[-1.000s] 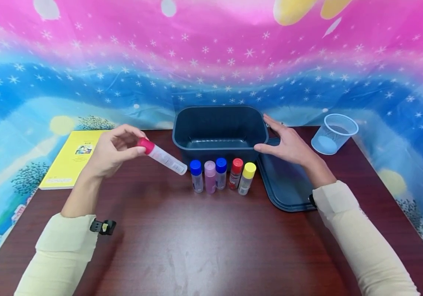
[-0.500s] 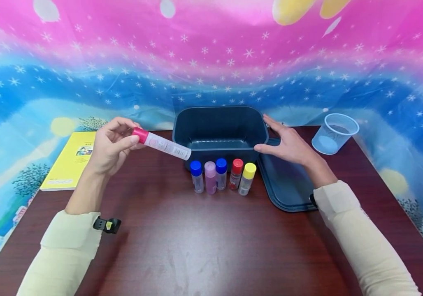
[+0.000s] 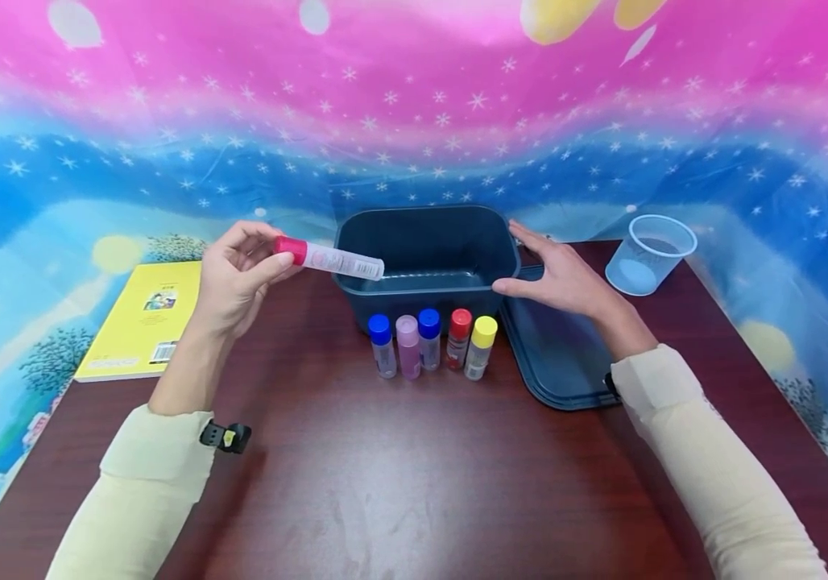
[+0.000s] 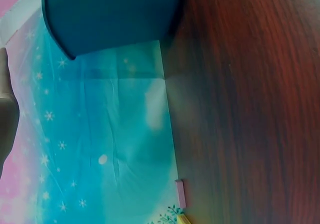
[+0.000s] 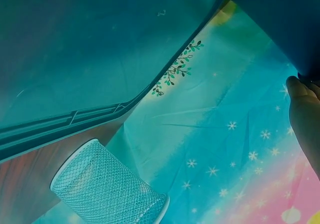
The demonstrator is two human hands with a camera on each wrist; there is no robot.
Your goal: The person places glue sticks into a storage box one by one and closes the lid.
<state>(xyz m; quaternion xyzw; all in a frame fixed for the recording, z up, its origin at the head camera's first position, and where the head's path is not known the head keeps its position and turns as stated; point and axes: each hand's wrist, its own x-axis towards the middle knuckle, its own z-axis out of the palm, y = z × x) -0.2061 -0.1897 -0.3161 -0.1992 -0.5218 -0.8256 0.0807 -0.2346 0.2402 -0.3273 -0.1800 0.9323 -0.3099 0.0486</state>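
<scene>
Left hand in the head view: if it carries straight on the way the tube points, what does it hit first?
Probably the dark blue bin. The left hand holds the pink-capped tube pointing right, its tip already over the bin's left rim. Depth is unclear; it may pass just above the rim.

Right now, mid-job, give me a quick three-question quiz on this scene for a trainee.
1. True or false: the left hand pinches the pink-capped tube at its cap end.
2. How many small capped bottles stand in a row in front of the dark bin?
3. What does the right hand touch? A) the clear cup B) the bin's right rim C) the yellow book

Key: 1 true; 2 five, from the blue-capped bottle to the yellow-capped bottle; 3 B.
</scene>
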